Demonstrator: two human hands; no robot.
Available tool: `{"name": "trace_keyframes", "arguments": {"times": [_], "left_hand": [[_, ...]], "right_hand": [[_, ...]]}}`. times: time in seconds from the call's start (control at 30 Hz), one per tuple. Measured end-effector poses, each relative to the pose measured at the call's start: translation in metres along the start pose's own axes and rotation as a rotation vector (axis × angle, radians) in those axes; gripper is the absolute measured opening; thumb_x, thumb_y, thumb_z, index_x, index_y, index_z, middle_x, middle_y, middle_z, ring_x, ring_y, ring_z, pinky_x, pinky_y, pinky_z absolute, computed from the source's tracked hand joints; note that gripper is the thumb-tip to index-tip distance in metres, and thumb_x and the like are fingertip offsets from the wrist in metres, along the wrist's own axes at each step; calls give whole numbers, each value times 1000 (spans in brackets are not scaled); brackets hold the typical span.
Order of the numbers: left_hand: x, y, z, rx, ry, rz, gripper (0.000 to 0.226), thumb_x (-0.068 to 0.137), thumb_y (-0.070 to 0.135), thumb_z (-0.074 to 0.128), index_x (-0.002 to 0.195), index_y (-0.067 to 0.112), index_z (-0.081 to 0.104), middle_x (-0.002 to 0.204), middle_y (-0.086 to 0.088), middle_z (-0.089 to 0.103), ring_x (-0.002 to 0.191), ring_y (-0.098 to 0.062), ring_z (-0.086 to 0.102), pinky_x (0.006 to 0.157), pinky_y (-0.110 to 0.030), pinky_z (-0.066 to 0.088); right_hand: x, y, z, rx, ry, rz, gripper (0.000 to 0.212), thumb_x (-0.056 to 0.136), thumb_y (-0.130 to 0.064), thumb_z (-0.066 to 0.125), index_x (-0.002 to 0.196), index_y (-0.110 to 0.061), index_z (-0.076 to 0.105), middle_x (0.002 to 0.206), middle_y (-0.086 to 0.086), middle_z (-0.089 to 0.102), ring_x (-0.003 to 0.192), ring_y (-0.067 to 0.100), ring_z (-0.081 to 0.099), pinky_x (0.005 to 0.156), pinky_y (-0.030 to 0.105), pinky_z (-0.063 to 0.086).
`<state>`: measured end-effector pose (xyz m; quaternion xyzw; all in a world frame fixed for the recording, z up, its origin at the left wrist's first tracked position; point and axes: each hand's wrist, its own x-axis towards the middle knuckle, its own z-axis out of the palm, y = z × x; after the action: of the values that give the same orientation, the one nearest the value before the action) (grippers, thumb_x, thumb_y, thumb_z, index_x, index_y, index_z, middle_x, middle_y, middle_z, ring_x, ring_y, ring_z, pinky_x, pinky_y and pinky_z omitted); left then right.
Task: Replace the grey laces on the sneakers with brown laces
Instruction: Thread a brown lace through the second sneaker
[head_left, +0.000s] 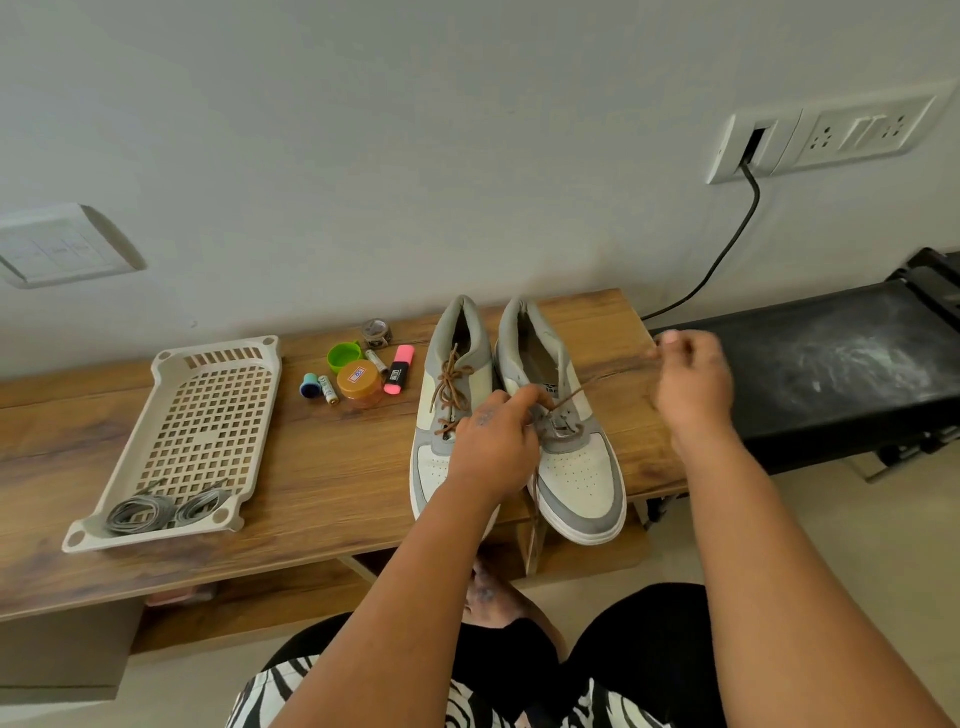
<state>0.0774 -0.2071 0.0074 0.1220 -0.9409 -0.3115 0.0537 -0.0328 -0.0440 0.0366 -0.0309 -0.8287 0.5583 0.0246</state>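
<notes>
I see a matt wood-grain table (322, 467), perforated beige plastic tray (208, 415) at its left edge, grey-and-white sneakers (571, 467) of matt, perforated leather-like material, woven brown laces (449, 384), glossy orange jar lid (358, 379)

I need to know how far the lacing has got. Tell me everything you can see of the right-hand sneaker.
The right-hand sneaker is off-white with grey panels, a perforated toe and a white sole, lying toe toward the person on the wooden table, beside its fully laced mate. Only its lowest eyelets carry brown lace; the right hand pulls one end taut, the left hand pinches at the eyelets.
</notes>
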Motion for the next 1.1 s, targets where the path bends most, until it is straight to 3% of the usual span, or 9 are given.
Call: {"name": "trace_keyframes", "arguments": {"times": [0.1,0.2,0.3,0.43,0.5,0.63,0.83,0.9,1.1], "left_hand": [[0,0,-1,40,5,29,32,99,23,45,128,35,52,101,7,49,93,-14,51,89,-39,47],[-1,2,-3,54,17,53,33,100,26,44,132,33,51,101,7,49,94,-15,53,86,-36,49],[-5,5,-5,-38,13,31,41,100,30,51,139,32,41,102,6,54,93,-12,57,79,-28,49],[-12,12,-1,-130,0,-90,70,89,37,70,141,26,26,101,5,63,91,-12,63,78,-28,51],[-12,12,3,-186,34,-168,66,86,33,75,136,22,32,91,9,63,90,-12,63,81,-30,53],[-14,10,6,-223,-22,-255,28,85,31,76,105,21,59,80,9,62,82,-10,60,74,-27,50],[-16,21,-13,-792,-163,-545,28,92,8,61,119,11,54,96,-8,64,84,-17,62,74,-30,55],[-22,28,-32,-980,-155,-523,18,97,4,51,114,8,57,87,-8,62,77,-17,62,71,-28,51],[-40,43,-72,-939,13,-261,20,100,5,45,108,11,63,77,1,63,67,-11,54,71,-27,45]], "right_hand": [[8,7,-11,215,258,75,16,104,-35,38,106,-21,46,94,-6,61,95,16,61,90,39,52],[8,9,-10,284,291,122,18,105,-34,38,107,-19,47,90,-4,63,84,13,60,84,35,53],[6,8,-7,166,58,160,24,102,-36,47,113,-16,55,94,-3,65,79,11,60,77,33,53],[-6,10,1,-209,-322,171,30,99,-34,53,129,-29,56,130,-2,54,117,24,52,89,38,44],[-10,8,4,-258,-356,142,32,100,-28,51,132,-29,56,136,1,51,113,22,52,85,34,42],[-15,6,6,-186,-403,130,25,100,-22,51,122,-27,62,112,-6,53,84,8,49,66,28,42],[-32,8,3,-216,-505,118,23,97,-24,59,119,-25,62,112,-6,60,111,18,56,97,42,50],[-37,4,-2,-260,-482,38,26,97,-21,58,123,-24,59,122,-4,60,112,16,54,90,33,47],[-74,-28,0,-274,-542,-371,46,91,-13,65,132,-31,53,120,-12,50,99,6,55,79,20,46]]}}
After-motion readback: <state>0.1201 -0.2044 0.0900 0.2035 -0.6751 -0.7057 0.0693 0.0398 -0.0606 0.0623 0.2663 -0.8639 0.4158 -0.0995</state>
